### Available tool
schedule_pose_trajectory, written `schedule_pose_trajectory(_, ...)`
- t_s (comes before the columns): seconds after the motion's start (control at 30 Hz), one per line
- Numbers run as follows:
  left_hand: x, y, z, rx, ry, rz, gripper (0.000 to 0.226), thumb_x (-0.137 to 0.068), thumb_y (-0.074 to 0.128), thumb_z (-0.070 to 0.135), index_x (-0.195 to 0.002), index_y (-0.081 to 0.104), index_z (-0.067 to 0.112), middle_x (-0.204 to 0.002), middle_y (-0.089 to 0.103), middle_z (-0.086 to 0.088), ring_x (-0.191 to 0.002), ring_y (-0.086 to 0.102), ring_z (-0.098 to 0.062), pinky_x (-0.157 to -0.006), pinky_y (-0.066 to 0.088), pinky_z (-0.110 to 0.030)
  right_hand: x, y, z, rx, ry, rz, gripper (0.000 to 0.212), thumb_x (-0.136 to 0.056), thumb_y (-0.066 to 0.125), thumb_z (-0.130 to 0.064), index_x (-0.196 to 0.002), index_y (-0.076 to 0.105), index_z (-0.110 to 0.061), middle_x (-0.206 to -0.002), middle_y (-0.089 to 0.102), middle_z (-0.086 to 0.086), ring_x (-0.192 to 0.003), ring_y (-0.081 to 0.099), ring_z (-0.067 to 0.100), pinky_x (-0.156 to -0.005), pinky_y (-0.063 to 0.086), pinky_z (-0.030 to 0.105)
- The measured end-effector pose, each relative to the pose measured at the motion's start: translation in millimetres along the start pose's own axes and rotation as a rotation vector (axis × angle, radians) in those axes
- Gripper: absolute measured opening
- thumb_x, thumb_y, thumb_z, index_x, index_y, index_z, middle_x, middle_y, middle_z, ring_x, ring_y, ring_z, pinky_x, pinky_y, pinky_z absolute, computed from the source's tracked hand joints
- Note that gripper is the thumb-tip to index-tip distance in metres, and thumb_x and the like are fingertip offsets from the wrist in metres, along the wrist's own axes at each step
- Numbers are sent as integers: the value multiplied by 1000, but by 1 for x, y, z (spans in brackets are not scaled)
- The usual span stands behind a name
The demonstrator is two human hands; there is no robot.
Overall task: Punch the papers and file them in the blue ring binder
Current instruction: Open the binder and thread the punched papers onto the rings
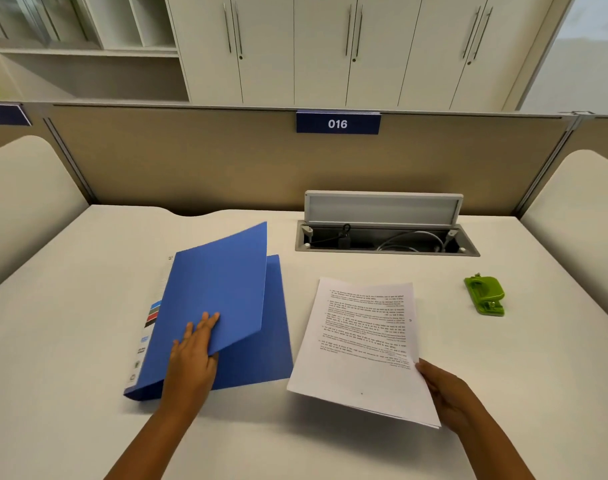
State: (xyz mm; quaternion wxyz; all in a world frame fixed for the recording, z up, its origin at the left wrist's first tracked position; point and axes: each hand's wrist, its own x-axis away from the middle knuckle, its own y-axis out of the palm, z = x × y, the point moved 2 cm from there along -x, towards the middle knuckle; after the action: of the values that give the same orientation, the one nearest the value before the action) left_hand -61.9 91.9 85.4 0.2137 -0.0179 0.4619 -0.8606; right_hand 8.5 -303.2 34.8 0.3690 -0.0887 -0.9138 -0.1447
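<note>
So this looks pretty early in the job, honestly. The blue ring binder [223, 306] sits on the left part of the white tabletop [503, 375], with its front cover part-way up and the left hand [191, 355] holding that cover at its near edge; the fingers [205, 323] lie fairly straight and close together on top of the cover, thumb tucked under it as far as I can tell. I can't see the rings inside, so no idea whether anything is filed in there yet. The papers [361, 344], a thin stack of printed sheets, are just right of the binder, with the right hand [448, 393] pinching their near right corner so that side is lifted a bit off the tabletop. I don't spot any punched holes along the edges, though the left edge is hard to read at this size. The green hole punch [486, 295] sits well apart at the far right, nobody touching it. So my guess: punching isn't done, filing isn't done. What's left is basically everything, meaning get the stack over to the punch, punch it, then thread it on the rings and close the cover.
</note>
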Motion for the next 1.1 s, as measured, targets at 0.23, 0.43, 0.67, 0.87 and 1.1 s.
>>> schedule_pose_trajectory(0.23, 5, -39, 59, 627, -119, 200, 34, -95, 38, 9, -128, 44, 13, -118, 55, -5, -104, 52, -23, -81, 44, -22, 1, 1, -3, -30, 5, -37, 22, -88, 56, -12, -105, 61, 1, -93, 72, 19, -69, 71, 30, -65, 56, 48)
schedule_pose_trajectory(0.43, 12, -51, 61, 1246, -344, 355, 25, -93, 42, 10, -96, 54, 32, -96, 59, 12, -89, 57, -10, -73, 52, -25, 4, 7, -10, -6, -82, -16, 22, -88, 55, -9, -107, 60, 1, -94, 73, 16, -86, 69, 32, -71, 56, 44)
schedule_pose_trajectory(0.67, 23, -41, 17, 1491, -556, 428, 23, -90, 41, 13, -95, 58, 28, -81, 68, 14, -78, 62, -9, -57, 57, -19, 2, 11, -14, 129, -151, -6, 26, -89, 56, -9, -113, 58, 1, -112, 65, 20, -107, 60, 39, -100, 43, 53)
schedule_pose_trajectory(0.87, 22, -31, -44, 1270, -836, 539, 41, -81, 54, 5, -120, 44, 12, -117, 56, -4, -104, 51, -28, -85, 51, -40, -1, 16, -9, 223, -215, 49, 13, -89, 55, -6, -99, 62, -4, -89, 68, 14, -78, 63, 33, -77, 52, 40)
schedule_pose_trajectory(1.1, 14, -34, -34, 292, -689, 732, 65, -75, 65, 4, -132, 34, -3, -144, 31, -22, -133, 29, -39, -109, 21, -52, -3, 18, -5, 322, -305, 100, 11, -89, 57, -7, -98, 62, -5, -93, 65, 14, -81, 62, 32, -70, 53, 36)
